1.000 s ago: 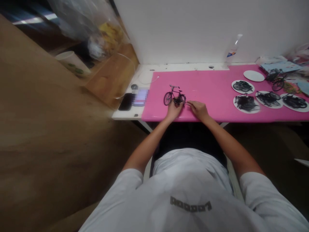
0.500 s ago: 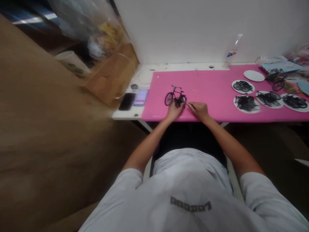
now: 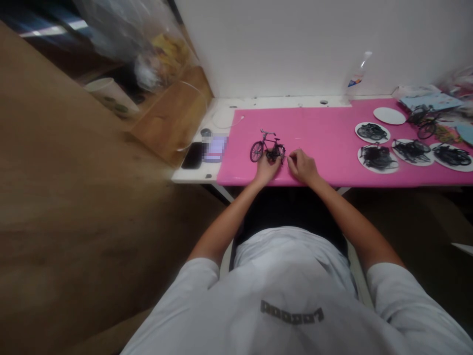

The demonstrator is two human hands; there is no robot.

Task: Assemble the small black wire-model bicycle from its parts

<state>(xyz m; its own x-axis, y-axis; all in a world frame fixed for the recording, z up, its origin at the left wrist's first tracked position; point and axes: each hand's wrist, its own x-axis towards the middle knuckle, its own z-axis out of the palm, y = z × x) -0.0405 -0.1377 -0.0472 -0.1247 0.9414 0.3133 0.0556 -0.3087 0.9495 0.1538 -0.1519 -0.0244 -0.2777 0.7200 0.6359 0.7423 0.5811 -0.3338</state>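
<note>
A small black model bicycle (image 3: 257, 150) stands upright over the pink table cover (image 3: 314, 128), its handlebar towards the left. My left hand (image 3: 269, 168) is closed on the lower rear part of the bicycle, near its back wheel. Just right of that wheel, my right hand (image 3: 302, 166) has its fingers pinched together. Something thin seems to stick out from these fingertips towards the wheel, too small to make out.
White plates with black parts (image 3: 377, 158) lie at the right, beside an empty white plate (image 3: 389, 116). More model bicycles (image 3: 426, 129) stand behind them. At the left are a black phone-like object (image 3: 192, 156) and a wooden box (image 3: 173, 118). A clear bottle (image 3: 356, 79) is at the back.
The front of the bicycle has shifted slightly left. My right hand has turned and its knuckles are raised, with the fingers still pinched beside the back wheel.
</note>
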